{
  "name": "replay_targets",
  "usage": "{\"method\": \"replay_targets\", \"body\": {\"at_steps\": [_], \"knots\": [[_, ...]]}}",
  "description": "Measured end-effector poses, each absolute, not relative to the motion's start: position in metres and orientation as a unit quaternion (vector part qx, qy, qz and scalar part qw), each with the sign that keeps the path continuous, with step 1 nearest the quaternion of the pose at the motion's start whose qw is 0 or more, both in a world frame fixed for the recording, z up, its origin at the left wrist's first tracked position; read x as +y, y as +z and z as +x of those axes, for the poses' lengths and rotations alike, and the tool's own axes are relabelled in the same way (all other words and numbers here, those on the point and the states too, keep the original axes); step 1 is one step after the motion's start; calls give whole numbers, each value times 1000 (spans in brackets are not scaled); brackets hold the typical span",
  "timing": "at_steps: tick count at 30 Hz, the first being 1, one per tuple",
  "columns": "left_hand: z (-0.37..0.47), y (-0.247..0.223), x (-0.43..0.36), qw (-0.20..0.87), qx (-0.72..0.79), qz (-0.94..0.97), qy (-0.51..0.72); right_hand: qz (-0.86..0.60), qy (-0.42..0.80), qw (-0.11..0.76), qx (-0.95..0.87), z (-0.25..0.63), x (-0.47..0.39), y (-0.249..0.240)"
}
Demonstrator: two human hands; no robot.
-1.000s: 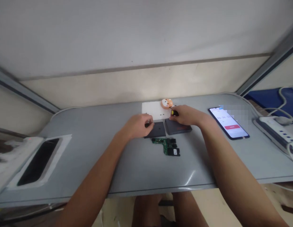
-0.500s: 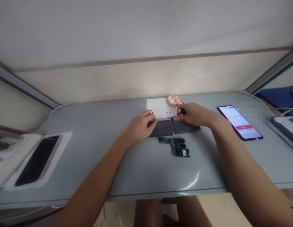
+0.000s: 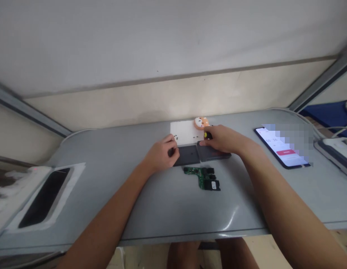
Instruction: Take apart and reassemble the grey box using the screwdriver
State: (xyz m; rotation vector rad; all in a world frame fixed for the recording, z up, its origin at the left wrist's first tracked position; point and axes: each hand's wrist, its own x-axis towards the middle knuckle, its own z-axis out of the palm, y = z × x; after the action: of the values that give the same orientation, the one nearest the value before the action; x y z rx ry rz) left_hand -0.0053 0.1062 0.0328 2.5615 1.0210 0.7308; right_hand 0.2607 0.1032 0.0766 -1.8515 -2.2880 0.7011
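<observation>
My left hand [image 3: 162, 154] is closed in a pinch at the left edge of a flat black panel [image 3: 187, 155]. Whatever its fingertips hold is hidden or too small to make out. In my right hand [image 3: 225, 139] is a screwdriver [image 3: 208, 135] with a dark handle and a yellow end. That hand also rests on a shallow black case [image 3: 214, 153], which lies just right of the panel. Behind both parts is a sheet of white paper [image 3: 186, 130] with several tiny dark pieces, screw-like, on it. Nearer to me lies a green circuit board [image 3: 200, 177] with black connectors.
An orange and white animal-faced trinket [image 3: 201, 123] sits at the paper's back right. To the right, a lit phone [image 3: 285, 151] lies beside a white device [image 3: 335, 149]. A dark phone [image 3: 46, 198] is at the left. A wall backs the grey table [image 3: 111, 153].
My left hand has drawn back slightly from the paper, uncovering more of the tiny dark pieces. My right hand stays at the case with the screwdriver. The camera view has shifted a little.
</observation>
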Motion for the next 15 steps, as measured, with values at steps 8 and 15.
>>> {"method": "replay_targets", "body": {"at_steps": [8,15], "knots": [[-7,31,109,148,341,890,266,-602,218,64,-765,261,106,72],[-9,30,111,95,368,882,278,-610,224,54,-758,263,107,73]]}}
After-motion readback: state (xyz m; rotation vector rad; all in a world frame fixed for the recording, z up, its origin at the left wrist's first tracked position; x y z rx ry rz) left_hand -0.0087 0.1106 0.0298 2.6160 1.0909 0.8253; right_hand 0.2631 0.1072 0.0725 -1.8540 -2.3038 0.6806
